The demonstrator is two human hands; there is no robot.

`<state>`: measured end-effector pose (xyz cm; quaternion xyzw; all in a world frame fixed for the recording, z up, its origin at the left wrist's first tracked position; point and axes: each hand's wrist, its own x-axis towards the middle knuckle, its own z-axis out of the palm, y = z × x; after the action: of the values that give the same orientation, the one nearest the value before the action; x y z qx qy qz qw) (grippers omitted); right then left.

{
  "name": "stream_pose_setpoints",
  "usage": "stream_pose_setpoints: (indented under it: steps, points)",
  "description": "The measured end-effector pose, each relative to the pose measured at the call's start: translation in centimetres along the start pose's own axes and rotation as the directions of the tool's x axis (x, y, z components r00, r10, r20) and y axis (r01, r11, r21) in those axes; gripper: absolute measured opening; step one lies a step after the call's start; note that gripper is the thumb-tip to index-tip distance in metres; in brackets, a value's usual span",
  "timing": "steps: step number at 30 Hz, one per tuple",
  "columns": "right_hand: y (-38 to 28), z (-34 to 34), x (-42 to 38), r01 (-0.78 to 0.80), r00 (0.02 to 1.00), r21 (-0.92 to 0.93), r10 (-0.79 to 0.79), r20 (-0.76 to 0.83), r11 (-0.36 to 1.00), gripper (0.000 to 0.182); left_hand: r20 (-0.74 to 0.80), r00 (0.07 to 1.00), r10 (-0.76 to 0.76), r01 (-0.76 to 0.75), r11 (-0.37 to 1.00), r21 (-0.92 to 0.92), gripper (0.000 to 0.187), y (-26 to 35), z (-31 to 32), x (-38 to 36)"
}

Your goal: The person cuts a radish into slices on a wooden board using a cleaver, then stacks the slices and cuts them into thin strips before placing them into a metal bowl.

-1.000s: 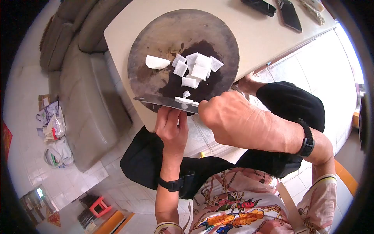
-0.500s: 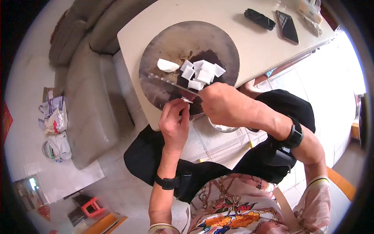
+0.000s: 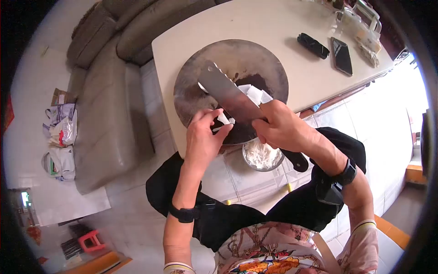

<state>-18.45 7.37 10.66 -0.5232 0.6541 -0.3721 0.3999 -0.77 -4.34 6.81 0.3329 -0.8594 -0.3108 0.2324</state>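
A broad cleaver [image 3: 230, 95] lies tilted flat over the round board [image 3: 187, 86], and my right hand [image 3: 285, 127] is closed on it near the handle end. Its black handle sticks out below that hand. Beside the blade, at the board's near edge, my left hand [image 3: 206, 134] has thumb and fingers around small white pieces [image 3: 223, 118]. Other white slices [image 3: 254, 94] show behind the blade, partly hidden by it. A white chunk at the blade's left side is mostly covered.
A bowl of white shreds [image 3: 262, 155] is below the board's near edge. On the table [image 3: 269, 25] are a black case [image 3: 313, 46], a phone [image 3: 341, 56] and a clear bag with items [image 3: 365, 39]. A grey sofa [image 3: 112, 109] stands at the left.
The cleaver has turned from edge-on to showing its broad side, now covering part of the slices. My left fingers have spread wider. The view has shifted, and more of the bowl shows.
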Motion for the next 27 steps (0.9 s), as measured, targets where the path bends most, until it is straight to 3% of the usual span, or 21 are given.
stream_pose_setpoints:
  steps: [4,7,12,17,19,27]
  points:
    - [0.3,0.5,-0.3,0.010,0.997,-0.015,-0.011,-0.072,1.000,0.026,0.034,0.999,0.000,-0.002,0.999,0.039,0.022,-0.4,0.6,0.7]
    - [-0.4,0.7,-0.6,-0.034,0.998,-0.011,0.033,-0.058,0.999,0.024,-0.006,1.000,0.002,-0.002,0.998,-0.064,0.020,-0.9,0.7,0.7]
    - [0.3,0.5,-0.4,0.027,0.996,-0.033,-0.030,-0.088,0.999,0.026,-0.006,0.969,-0.247,0.233,0.921,-0.312,0.012,-1.7,0.3,0.9]
    - [-0.2,0.2,-0.3,0.050,0.992,-0.018,-0.051,-0.113,0.999,0.030,-0.103,0.956,-0.276,0.210,0.883,-0.419,0.013,-2.2,0.7,0.9]
    - [-1.4,0.0,-0.5,-0.069,0.997,0.124,0.074,-0.035,0.990,0.024,-0.131,0.939,-0.317,0.186,0.791,-0.583,0.014,-2.6,0.8,0.9]
    - [-2.9,-0.3,-0.5,-0.009,0.995,0.167,0.026,-0.100,0.986,0.025,-0.172,0.926,-0.335,0.173,0.785,-0.595,0.015,-3.0,1.0,0.6]
